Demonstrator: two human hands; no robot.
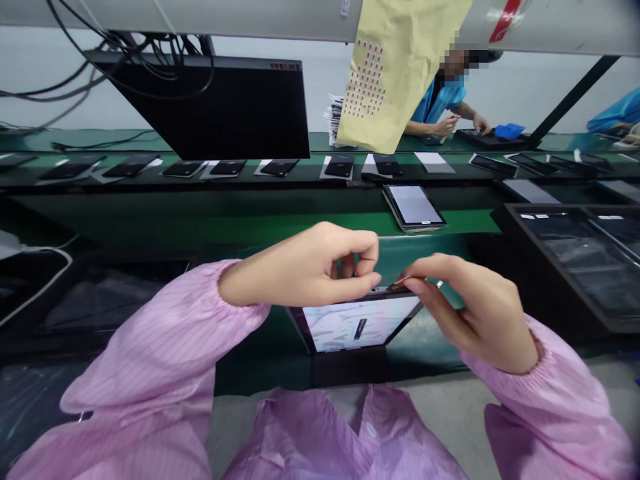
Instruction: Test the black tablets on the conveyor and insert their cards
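Observation:
A tablet (335, 327) with a lit screen stands tilted on the green bench in front of me. My left hand (323, 267) is closed at its upper edge, fingers curled and thumb tip near the rim. Whatever those fingers hold, if anything, is hidden. At the right end of that same edge, my right hand (473, 303) pinches a small thin piece (400, 283) between thumb and forefinger. The piece looks partly orange and dark; its kind is too small to make out. It meets or nearly meets the tablet's rim.
Beyond my hands lies a stack of tablets (415, 205). Several dark devices (227, 167) line the far belt. Black trays (590, 260) flank the right side. A monitor (215, 107), cables and a yellow sheet (400, 73) hang overhead. A co-worker in blue (445, 107) works opposite.

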